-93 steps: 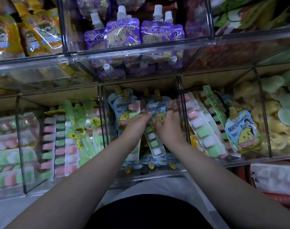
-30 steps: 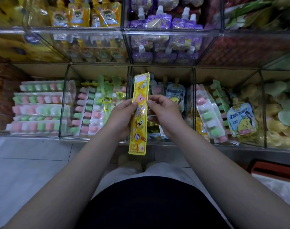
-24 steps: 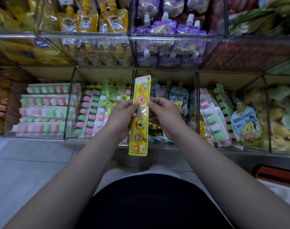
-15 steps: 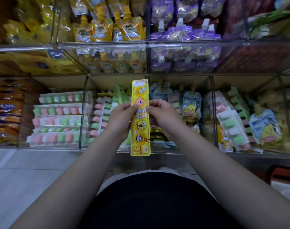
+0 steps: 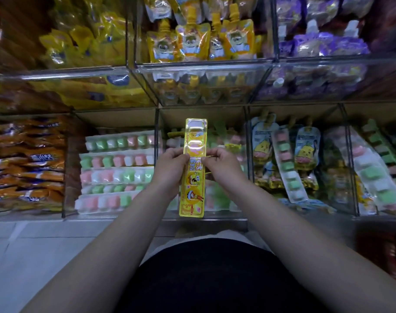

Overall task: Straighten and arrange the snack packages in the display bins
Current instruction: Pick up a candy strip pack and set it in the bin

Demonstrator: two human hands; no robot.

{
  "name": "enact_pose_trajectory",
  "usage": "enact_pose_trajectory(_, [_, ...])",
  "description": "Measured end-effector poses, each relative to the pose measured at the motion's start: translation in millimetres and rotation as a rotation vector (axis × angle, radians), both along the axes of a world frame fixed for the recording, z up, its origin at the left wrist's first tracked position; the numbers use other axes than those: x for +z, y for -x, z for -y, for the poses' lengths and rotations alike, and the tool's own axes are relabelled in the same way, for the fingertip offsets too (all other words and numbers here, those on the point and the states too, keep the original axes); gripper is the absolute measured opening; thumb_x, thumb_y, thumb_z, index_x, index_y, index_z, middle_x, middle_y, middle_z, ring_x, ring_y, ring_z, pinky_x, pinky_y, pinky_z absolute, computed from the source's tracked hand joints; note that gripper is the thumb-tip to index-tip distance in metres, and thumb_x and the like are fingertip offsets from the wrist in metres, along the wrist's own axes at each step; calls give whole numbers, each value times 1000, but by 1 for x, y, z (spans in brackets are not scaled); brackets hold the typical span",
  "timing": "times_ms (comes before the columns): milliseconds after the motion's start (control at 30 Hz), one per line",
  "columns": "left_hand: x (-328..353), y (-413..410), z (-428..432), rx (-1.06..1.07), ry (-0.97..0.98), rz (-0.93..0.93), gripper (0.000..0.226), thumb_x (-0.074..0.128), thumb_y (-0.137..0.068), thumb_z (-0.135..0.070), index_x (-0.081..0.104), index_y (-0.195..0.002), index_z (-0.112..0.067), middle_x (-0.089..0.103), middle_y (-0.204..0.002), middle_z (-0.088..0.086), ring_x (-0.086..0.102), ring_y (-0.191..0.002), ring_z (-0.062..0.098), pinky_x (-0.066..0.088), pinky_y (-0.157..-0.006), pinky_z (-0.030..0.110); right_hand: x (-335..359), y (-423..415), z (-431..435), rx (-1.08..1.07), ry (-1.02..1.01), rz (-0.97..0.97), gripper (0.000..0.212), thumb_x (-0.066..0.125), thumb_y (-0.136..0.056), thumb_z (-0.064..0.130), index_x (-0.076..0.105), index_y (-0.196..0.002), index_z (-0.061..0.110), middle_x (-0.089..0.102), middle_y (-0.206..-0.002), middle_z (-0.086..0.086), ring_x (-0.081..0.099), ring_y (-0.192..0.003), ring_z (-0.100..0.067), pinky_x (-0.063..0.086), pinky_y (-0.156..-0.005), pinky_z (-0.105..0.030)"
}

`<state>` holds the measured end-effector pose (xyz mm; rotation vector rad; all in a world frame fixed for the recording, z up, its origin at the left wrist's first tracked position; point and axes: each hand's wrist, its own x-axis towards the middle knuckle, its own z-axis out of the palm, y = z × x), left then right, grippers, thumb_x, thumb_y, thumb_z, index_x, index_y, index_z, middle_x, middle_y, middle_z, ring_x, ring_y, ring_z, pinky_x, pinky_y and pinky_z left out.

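In front of the middle lower bin (image 5: 226, 216), left hand (image 5: 169, 169) and right hand (image 5: 223, 164) each pinch an edge of the upright yellow strip pack (image 5: 192, 188), best seated flat, label outward.

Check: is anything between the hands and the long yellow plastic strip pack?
Nothing visible. The left hand and right hand already pinch the long yellow plastic strip pack by its side edges, near mid-length.
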<state>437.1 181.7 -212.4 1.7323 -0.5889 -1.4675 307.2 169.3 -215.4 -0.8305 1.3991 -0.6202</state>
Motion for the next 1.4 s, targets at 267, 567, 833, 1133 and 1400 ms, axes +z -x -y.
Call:
enact_pose_trajectory(267, [-23, -28, 1, -73, -5, 2, 27, 46, -91, 5, 64, -110, -2, 67, -83, 13, 62, -63, 18, 48, -50, 24, -39, -42, -1, -79, -19, -111, 15, 58, -86, 14, 68, -95, 20, 75, -92, -6, 71, -88, -30, 57, -82, -55])
enact_pose_trajectory(567, [-43, -40, -2, -251, -6, -17, 31, 54, -90, -11, 65, -118, -16, 73, -107, 10, 71, -94, 26, 57, -72, 35, -56, -61, -3, -151, 6, -181, 40, 59, -81, 33, 65, -117, 16, 72, -105, -1, 68, -100, -23, 54, -93, -49])
enact_pose_trajectory(833, [-33, -38, -7, -250, -26, -76, 28, 47, -99, -18, 64, -103, -41, 72, -92, -23, 67, -85, -5, 52, -70, 25, -44, -61, -13, -167, 18, -141, 35, 53, -100, 24, 57, -132, 11, 63, -118, 1, 60, -108, -14, 47, -93, -27])
enact_pose_trajectory(1133, [12, 1, 3, -76, 97, -281, 47, 35, -107, -25, 33, -152, -16, 33, -158, -5, 30, -144, 8, 22, -120, 30, -3, -30, -13, -277, 180, 37, 37, 45, -102, 39, 59, -129, 17, 63, -130, 1, 56, -123, -12, 42, -109, -36])
enact_pose_trajectory(1400, [31, 62, 2, -57, 179, -376, 46, 36, -106, -30, 36, -151, -18, 36, -156, -7, 32, -144, 6, 21, -120, 31, 15, 34, -13, -281, 277, 91, 24, 41, -104, 36, 58, -115, 24, 64, -118, 5, 58, -116, -7, 44, -104, -30])
